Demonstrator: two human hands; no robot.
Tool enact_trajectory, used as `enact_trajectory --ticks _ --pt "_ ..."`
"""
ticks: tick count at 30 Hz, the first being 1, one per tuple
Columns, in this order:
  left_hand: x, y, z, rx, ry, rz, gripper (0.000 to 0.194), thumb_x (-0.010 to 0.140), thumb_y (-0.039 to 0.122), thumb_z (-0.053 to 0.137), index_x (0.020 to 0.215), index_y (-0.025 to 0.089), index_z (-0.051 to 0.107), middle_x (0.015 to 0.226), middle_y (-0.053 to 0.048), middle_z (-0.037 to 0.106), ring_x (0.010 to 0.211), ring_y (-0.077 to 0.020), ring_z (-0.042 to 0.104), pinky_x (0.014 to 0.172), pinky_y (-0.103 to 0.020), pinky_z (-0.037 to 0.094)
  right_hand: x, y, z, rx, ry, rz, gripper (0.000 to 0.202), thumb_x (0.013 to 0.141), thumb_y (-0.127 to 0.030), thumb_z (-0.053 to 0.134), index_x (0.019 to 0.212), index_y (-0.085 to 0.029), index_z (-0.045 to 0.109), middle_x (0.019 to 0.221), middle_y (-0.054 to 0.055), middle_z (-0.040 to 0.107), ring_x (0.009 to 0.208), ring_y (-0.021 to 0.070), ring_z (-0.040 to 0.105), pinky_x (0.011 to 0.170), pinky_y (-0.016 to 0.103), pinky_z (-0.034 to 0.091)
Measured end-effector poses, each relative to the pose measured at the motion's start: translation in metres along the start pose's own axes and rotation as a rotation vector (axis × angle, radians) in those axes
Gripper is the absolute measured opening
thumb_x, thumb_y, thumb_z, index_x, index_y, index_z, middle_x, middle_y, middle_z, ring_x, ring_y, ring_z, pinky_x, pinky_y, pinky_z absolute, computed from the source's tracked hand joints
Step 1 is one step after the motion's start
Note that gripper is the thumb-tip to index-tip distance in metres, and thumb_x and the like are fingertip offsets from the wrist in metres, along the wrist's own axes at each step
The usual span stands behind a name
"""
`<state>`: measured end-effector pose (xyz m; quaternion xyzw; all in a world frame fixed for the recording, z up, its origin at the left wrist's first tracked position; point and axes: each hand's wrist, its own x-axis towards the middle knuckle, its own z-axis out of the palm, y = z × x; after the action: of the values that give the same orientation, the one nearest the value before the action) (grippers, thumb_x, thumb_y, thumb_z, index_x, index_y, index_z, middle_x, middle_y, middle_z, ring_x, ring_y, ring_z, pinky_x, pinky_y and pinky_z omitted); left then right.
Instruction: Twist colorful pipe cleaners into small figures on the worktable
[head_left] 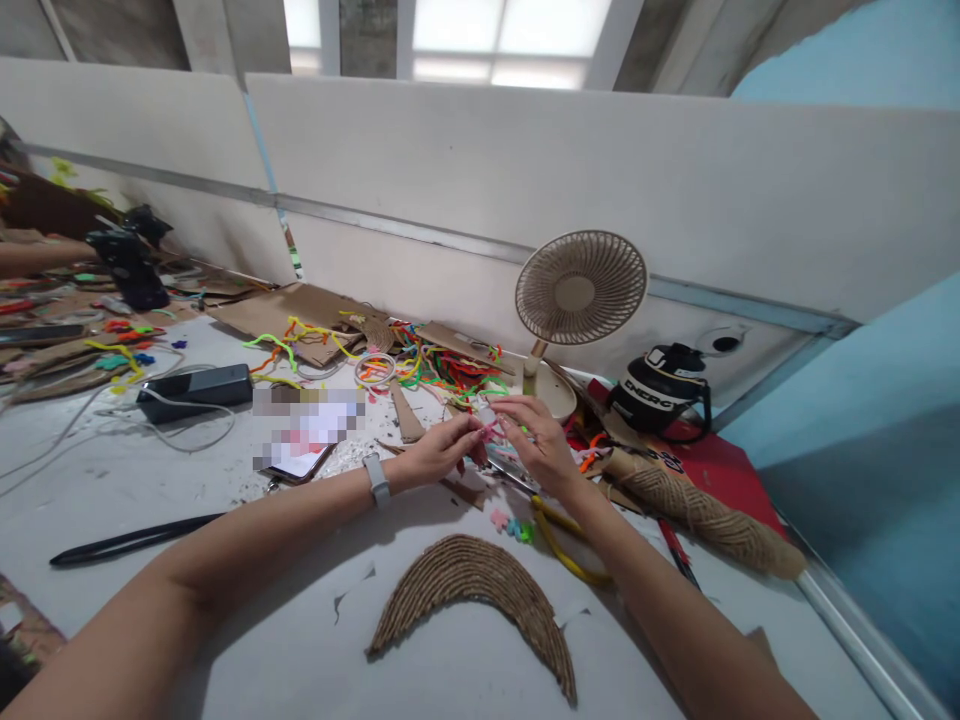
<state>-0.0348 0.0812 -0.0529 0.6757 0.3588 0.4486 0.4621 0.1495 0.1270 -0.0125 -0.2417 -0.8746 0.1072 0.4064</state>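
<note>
In front of me, over the table, my left hand [450, 445], with a pale watch on the wrist, pinches a small pink piece [491, 431]. My right hand [536, 440] meets it from the other side, fingers bent and closed on the same piece; its exact kind is too small to tell. Below the right wrist lie scissors with yellow handles [553, 545], partly hidden by the forearm. Small pink, blue and green flower-like pieces [512, 525] rest beside them. Nearer to me is a crescent covered in rows of brown twine [469, 568].
Colourful pipe cleaners [442, 368] and cardboard [300, 318] crowd the back. A beige fan [581, 290], a black jug [660, 385] and a twine roll [697, 510] stand or lie rightward. Leftward are a phone [304, 450], a black power bank [196, 391] and another person's arm [45, 258].
</note>
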Motion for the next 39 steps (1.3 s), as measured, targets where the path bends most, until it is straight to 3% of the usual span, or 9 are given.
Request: enact_trajectory --ticks 6,14,17,24,32,39 --pt "0.003 -0.001 0.000 -0.122 0.049 0.000 0.044 0.084 0.058 0.047 0.093 0.015 0.047 0.075 -0.001 0.055 0.067 -0.0104 0.055 0.052 -0.021 0.046 0.001 0.008 0.005 0.103 -0.123 0.138 0.017 0.089 -0.029 0.051 0.090 -0.018 0.063 0.090 0.007 0.064 0.087 0.0187 0.059 0.081 0.032 0.045" --pt "-0.001 0.014 0.000 -0.298 0.067 -0.152 0.046 0.081 0.061 0.048 0.087 0.016 0.047 0.077 -0.003 0.059 0.069 -0.0128 0.058 0.053 -0.022 0.046 0.000 0.012 0.008 0.199 -0.033 0.187 0.015 0.088 -0.031 0.053 0.084 -0.020 0.061 0.081 0.003 0.059 0.077 0.0163 0.054 0.073 0.028 0.042" --pt "0.000 0.013 0.000 -0.312 0.072 -0.108 0.044 0.079 0.059 0.054 0.087 0.016 0.047 0.076 -0.001 0.058 0.068 -0.0115 0.058 0.052 -0.021 0.045 0.000 0.009 0.009 0.213 -0.015 0.176 0.015 0.086 -0.032 0.056 0.081 -0.020 0.062 0.082 0.003 0.059 0.079 0.0169 0.054 0.076 0.029 0.042" --pt "0.004 0.001 0.001 -0.232 0.079 0.002 0.042 0.081 0.056 0.053 0.090 0.015 0.048 0.075 -0.001 0.055 0.068 -0.0111 0.057 0.051 -0.020 0.045 -0.004 0.012 0.017 0.513 -0.101 0.406 0.024 0.080 -0.043 0.063 0.085 -0.020 0.061 0.079 0.001 0.060 0.072 0.0149 0.054 0.068 0.027 0.044" --pt "0.002 0.004 0.000 -0.222 0.037 0.049 0.039 0.083 0.053 0.053 0.089 0.014 0.052 0.077 -0.003 0.060 0.067 -0.0105 0.057 0.058 -0.022 0.044 -0.005 0.012 0.018 0.754 -0.161 0.498 0.027 0.077 -0.045 0.066 0.079 -0.020 0.058 0.073 -0.002 0.059 0.066 0.0130 0.053 0.063 0.026 0.043" --pt "-0.002 0.011 0.001 -0.361 0.021 -0.090 0.041 0.082 0.055 0.053 0.091 0.016 0.050 0.082 -0.003 0.060 0.076 -0.0138 0.060 0.059 -0.023 0.045 -0.004 0.009 0.018 0.646 -0.016 0.475 0.026 0.073 -0.044 0.070 0.077 -0.020 0.062 0.071 -0.002 0.060 0.066 0.0127 0.053 0.063 0.025 0.043"
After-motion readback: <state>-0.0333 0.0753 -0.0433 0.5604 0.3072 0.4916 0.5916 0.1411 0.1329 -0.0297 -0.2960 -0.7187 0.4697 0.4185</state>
